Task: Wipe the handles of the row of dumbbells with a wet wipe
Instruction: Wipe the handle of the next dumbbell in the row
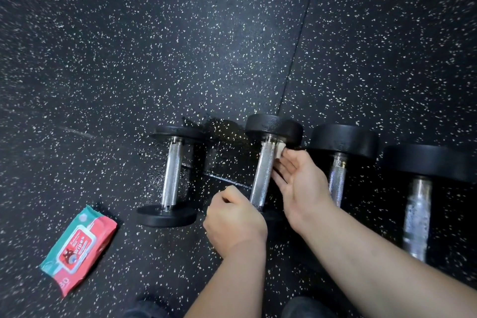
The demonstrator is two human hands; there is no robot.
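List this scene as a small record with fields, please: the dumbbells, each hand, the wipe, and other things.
floor: dark speckled rubber
dumbbells: four in a row, from the left: first dumbbell, second dumbbell, third dumbbell, fourth dumbbell
left hand: grips the near end of the second dumbbell
right hand: holds the wet wipe against the far end of that handle
wipes pack: on the floor, left of the row, apart from it

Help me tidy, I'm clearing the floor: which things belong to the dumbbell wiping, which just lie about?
In the job: wet wipe in the right hand; second dumbbell, left hand at its near end; first dumbbell; third dumbbell; fourth dumbbell.
Lying about: wipes pack on the floor.
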